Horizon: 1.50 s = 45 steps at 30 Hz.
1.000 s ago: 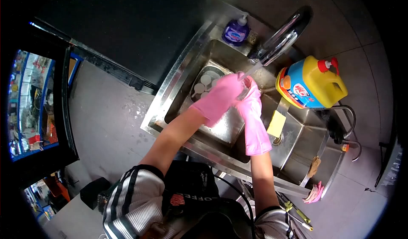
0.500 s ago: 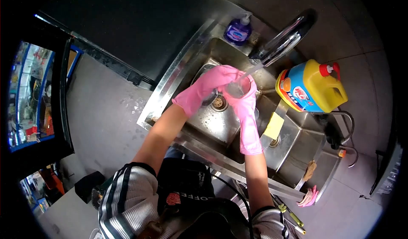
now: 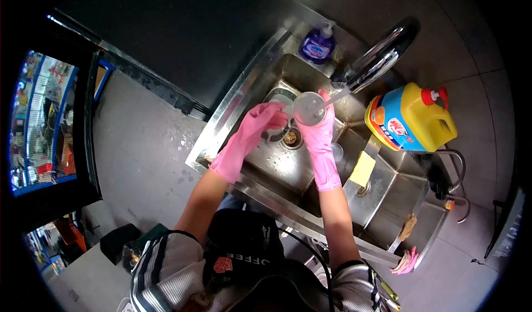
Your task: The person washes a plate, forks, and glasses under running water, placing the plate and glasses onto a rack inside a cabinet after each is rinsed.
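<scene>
Currently, R hand (image 3: 318,133) (pink glove) has fingers wrapped round clear cup (image 3: 308,110); cup sits above L basin (image 3: 280,165) of SS sink, mouth facing up, water stream (image 3: 338,96) from chrome faucet (image 3: 372,62) running in. L hand (image 3: 259,124), also gloved, just L of cup, not touching; fingers part-open, no grip on cup. Drain (image 3: 291,138) below, betw. hands. Yellow sponge (image 3: 362,168) to R. Yellow pump jug (image 3: 411,118) far R; purple soap btl. (image 3: 317,46) far side, behind basin.
</scene>
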### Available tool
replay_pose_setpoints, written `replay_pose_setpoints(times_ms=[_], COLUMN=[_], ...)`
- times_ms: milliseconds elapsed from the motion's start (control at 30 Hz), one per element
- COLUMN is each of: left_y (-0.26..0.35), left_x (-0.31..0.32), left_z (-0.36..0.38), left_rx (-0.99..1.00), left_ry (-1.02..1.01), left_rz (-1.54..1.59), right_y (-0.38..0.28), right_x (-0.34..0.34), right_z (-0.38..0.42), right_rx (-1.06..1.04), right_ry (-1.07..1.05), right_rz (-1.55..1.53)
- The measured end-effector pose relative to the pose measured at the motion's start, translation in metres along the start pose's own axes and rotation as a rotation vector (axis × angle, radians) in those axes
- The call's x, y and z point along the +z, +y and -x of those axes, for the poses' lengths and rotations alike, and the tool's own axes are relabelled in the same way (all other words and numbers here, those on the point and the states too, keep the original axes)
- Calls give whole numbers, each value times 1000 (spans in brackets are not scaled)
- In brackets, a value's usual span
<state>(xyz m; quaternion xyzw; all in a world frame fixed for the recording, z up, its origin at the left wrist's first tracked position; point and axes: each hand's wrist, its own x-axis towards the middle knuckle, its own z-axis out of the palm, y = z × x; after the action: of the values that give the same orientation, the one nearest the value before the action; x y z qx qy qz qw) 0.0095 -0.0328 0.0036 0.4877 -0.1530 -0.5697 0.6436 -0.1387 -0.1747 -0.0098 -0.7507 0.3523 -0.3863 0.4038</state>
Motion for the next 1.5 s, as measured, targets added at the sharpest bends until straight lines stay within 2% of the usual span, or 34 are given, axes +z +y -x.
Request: replay_pose_setpoints(times_ms=[67,167,300,333,400,533,633,700,767,800,867,933,1033,1067,1167,1200,1300,1333,1433,1467,1500], left_y=[6,8,11,12,13,17,18,19,21,23,23,22,22,23,23,21,21,20,15,13,13], left_x=[-3,-8,-15,-16,-17,-13,-12,-13,-16,-17,-20,-27,-31,-31,-29,-30,-30,-29,-31,-31,-30], left_z=[10,18,29,31,37,45,48,51,52,53,52,53,55,56,59,59,61,62,64,66,66], left_rx=[38,58,38,39,36,15,8,17,11,1,-9,-6,9,9,6,2,-3,-4,-23,-28,-32], left_ry=[-15,-24,-4,-2,11,41,27,18,8,3,12,39,34,32,28,24,17,15,33,45,54], left_rz=[-2,-9,-24,-22,-18,13,36,46,45,38,26,15,24,18,22,31,32,33,55,49,41], right_y=[-11,-14,-7,-8,12,5,-25,-21,25,24,21,5,-23,-26,-6,0,-22,-17,13,14,15], right_x=[9,17,14,14,9,2,10,12,20,22,11,14,9,11,26,26,19,24,26,21,19], right_z=[-10,-15,-13,-10,-6,-2,9,29,60,65,57,57,32,29,15,12,11,15,21,25,27], right_rx=[57,-70,100,22,73,139,389,481,460,414,513,461,406,318,267,272,382,282,323,472,533], right_ry=[43,163,231,301,265,230,309,297,164,122,-50,46,-58,-72,-13,-90,-76,43,213,265,279], right_rz=[-121,-72,9,125,215,240,-136,-147,197,119,-147,-277,-134,-27,-197,-211,-138,-150,-462,-551,-656])
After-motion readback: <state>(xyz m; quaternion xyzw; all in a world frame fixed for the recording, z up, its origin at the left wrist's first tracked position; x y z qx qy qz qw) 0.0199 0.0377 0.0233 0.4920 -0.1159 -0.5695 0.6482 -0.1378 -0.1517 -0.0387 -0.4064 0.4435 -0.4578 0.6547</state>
